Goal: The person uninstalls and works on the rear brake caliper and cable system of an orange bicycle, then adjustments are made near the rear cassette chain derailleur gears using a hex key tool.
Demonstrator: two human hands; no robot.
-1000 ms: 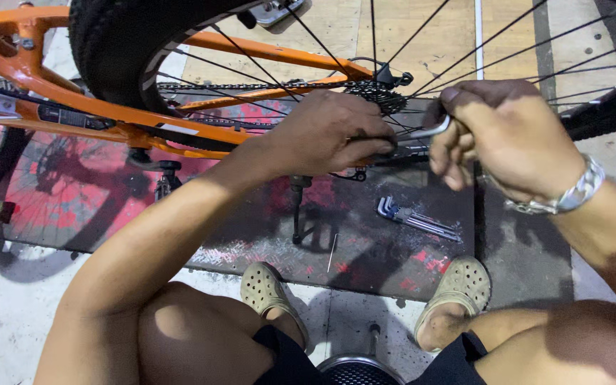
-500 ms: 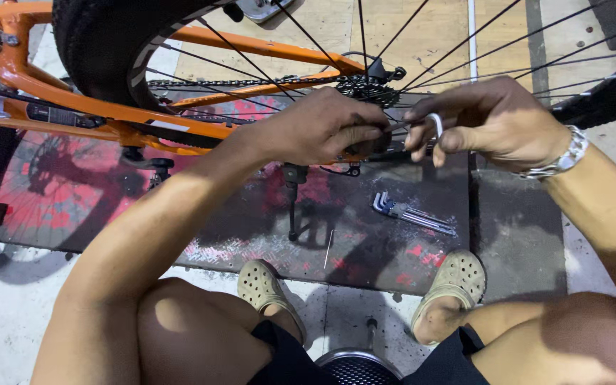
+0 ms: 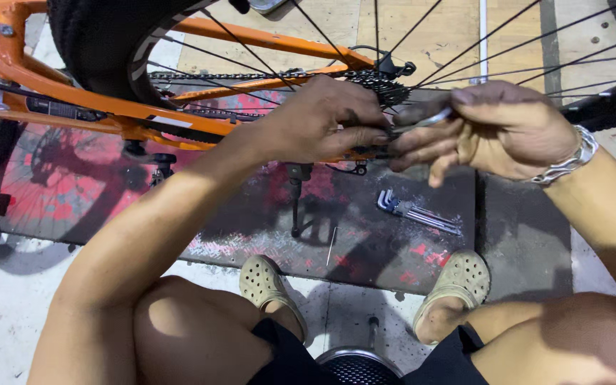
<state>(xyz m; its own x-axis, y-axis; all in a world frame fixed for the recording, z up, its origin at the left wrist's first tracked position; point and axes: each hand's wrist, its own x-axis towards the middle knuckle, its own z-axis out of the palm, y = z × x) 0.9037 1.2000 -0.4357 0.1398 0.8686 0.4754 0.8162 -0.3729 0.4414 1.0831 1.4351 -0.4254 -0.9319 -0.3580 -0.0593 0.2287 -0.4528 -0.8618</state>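
Nearest you: your bare knees, black shorts, and the dark round seat (image 3: 356, 365) between them. Just beyond, your two beige perforated clogs (image 3: 456, 281) rest at the near edge of a dark floor mat (image 3: 251, 214) blotched with red and pink paint. On the mat lies a set of silver hex keys (image 3: 416, 211), fanned out, close to your right foot; a thin metal pin (image 3: 331, 246) lies just left of it. No packages or signs in view; a white oblong sticker (image 3: 171, 122) sits on the orange bicycle frame (image 3: 73, 100), its print too small to read.

Higher up, your left hand (image 3: 322, 121) is curled, fingers closed around parts at the rear hub, just below the black cog cluster (image 3: 383, 85) and the chain (image 3: 215, 75). Your right hand (image 3: 490, 128), silver bracelet (image 3: 572, 160) at the wrist, pinches a slim silver tool (image 3: 422, 121) between thumb and fingers, its tip pointing into your left hand. Both hands nearly touch.

Farthest: the black tyre (image 3: 108, 36), the spokes, and pale wooden boards (image 3: 429, 36) behind.
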